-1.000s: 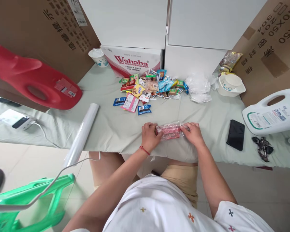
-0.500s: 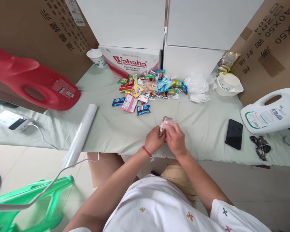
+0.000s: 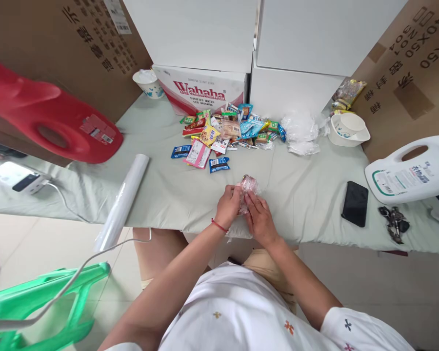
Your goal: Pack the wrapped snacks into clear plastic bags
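A small pinkish-brown bundle in crinkled clear plastic film [image 3: 249,184] is between my hands at the table's front edge. My left hand [image 3: 229,202] closes on its left side, thumb along the top. My right hand [image 3: 260,217] presses its fingers together over the bundle's lower right side. What is inside the film cannot be made out. Beyond my hands is a pile of packaged snacks [image 3: 229,127], with a blue packet [image 3: 219,164] and a pink-and-white packet [image 3: 198,154] at its near side.
A roll of clear film [image 3: 126,195] lies to the left, near a red jug [image 3: 58,119]. Crumpled plastic [image 3: 300,131] sits right of the snacks. Farther right are a phone [image 3: 354,204], keys [image 3: 394,223], a white detergent bottle [image 3: 411,168] and a white bowl [image 3: 351,139]. Boxes stand behind.
My right hand has come down from pinching at the top of the bundle to lying against its side. The left thumb now rests on top, and more of the bundle shows.
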